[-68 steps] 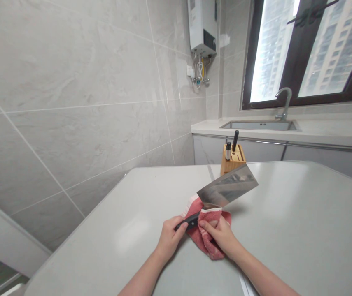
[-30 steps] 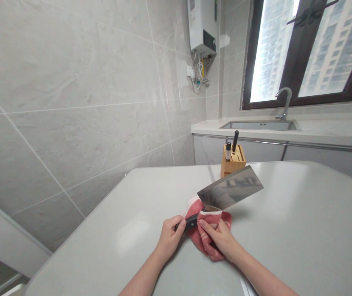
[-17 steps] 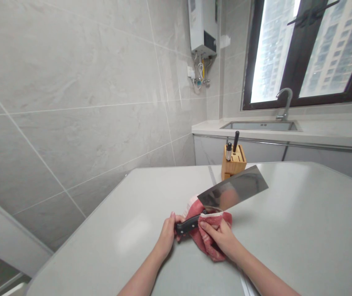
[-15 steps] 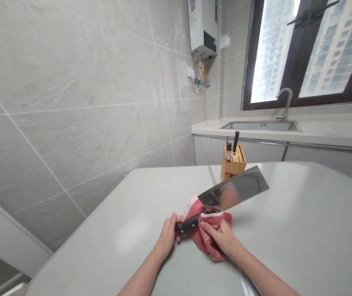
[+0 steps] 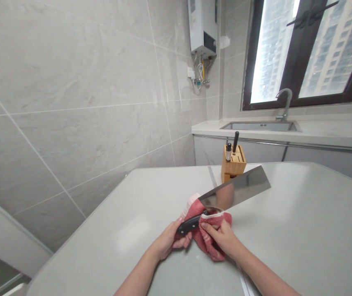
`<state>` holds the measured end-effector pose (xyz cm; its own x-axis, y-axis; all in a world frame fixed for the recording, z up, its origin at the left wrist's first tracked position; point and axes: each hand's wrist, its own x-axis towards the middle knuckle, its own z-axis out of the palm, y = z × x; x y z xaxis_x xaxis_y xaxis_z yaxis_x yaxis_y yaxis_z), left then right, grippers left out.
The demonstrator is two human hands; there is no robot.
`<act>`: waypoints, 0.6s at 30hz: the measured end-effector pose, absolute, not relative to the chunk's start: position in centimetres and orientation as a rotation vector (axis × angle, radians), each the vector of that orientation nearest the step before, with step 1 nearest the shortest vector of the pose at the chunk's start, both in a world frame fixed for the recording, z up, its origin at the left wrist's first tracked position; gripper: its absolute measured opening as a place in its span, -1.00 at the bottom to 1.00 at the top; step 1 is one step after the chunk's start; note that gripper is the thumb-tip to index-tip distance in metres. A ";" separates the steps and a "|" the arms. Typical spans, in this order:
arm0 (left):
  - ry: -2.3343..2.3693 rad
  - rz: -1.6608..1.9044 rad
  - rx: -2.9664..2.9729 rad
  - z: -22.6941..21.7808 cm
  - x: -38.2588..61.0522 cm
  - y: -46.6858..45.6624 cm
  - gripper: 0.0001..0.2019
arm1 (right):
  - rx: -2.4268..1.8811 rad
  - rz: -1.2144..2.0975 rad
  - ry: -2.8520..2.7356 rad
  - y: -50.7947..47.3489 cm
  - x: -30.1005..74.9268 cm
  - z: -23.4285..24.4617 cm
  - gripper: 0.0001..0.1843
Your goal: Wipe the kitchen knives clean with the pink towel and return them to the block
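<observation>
Fingers (image 5: 183, 242) clenched: left hand (image 5: 166, 242) on one cleaver (image 5: 234, 191) handle, right hand (image 5: 220, 238) pinching one red towel (image 5: 213, 250) around blade.

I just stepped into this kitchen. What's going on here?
A person stands at a pale countertop. Their left hand grips the black handle of a steel cleaver, whose blade tilts up and away from them. Their right hand pinches a red towel around the heel of the blade, and the rest of the towel hangs bunched just above the counter. A wooden knife block stands beyond the blade.
</observation>
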<state>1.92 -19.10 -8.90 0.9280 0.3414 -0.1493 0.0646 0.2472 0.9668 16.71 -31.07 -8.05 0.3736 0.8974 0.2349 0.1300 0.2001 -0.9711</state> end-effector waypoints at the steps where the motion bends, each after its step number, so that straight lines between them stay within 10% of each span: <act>1: 0.350 0.171 1.291 -8.8 1.9 -19.1 -0.39 | -1.274 0.716 -1.076 -31.1 16.7 -8.0 -0.69; 18: 0.151 0.149 1.225 -8.4 1.4 -19.5 -0.58 | -1.298 0.755 -0.939 -30.9 16.6 -8.4 -0.58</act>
<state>1.45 -19.49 -8.38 0.9803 0.1945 -0.0352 -0.0320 0.3319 0.9428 16.60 -30.89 -8.43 0.4450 0.8838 0.1445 0.0478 0.1377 -0.9893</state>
